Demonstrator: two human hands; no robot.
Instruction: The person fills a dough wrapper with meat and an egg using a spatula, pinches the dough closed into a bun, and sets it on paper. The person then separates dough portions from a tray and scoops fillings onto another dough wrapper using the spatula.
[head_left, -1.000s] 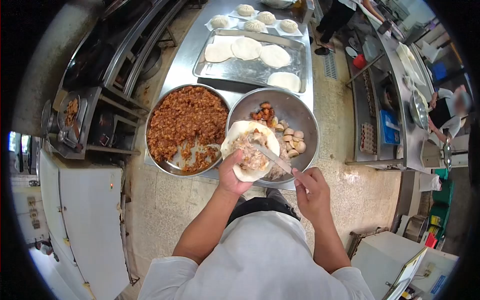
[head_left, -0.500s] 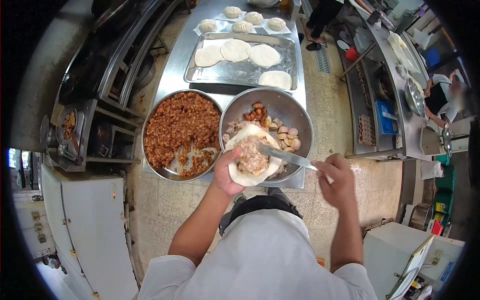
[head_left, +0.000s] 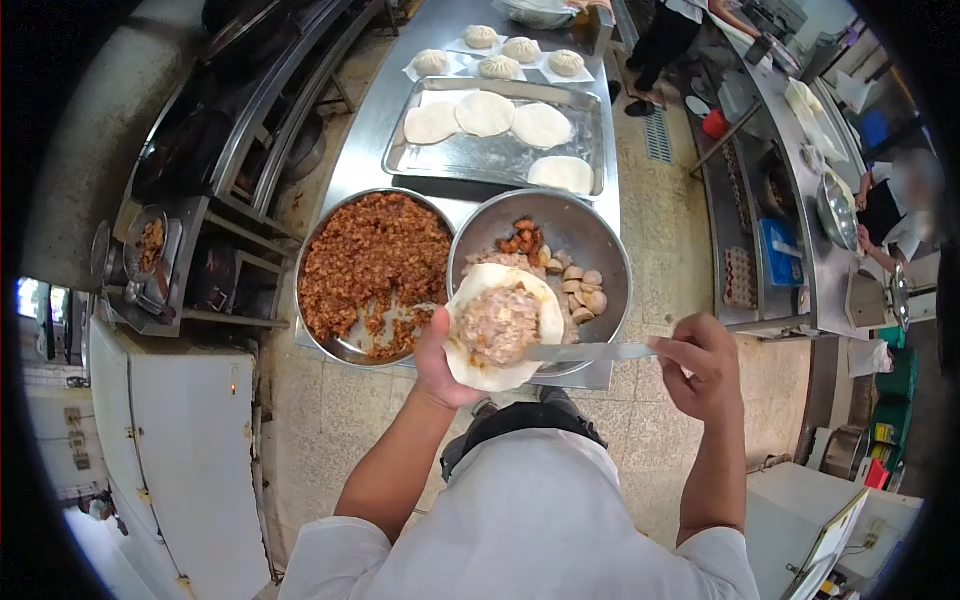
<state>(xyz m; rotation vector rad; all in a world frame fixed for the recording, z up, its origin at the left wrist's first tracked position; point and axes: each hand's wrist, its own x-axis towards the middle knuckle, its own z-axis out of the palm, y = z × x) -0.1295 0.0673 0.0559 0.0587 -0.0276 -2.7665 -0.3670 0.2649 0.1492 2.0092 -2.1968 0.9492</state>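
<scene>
Fingers of the left hand (head_left: pixel 437 362) are mostly hidden beneath the dough wrapper (head_left: pixel 498 325) they cup, a pale round heaped with minced filling, held above the near rim of the steel bowl (head_left: pixel 590 235) of mushrooms and meat pieces. Right hand (head_left: pixel 702 365) is closed around the handle of a flat metal spatula (head_left: pixel 585 351), its blade touching the wrapper's edge. Beside it sits a bowl of reddish mince (head_left: pixel 375 265); beyond, a tray (head_left: pixel 500 160) of flat wrappers and finished buns (head_left: pixel 500 66).
</scene>
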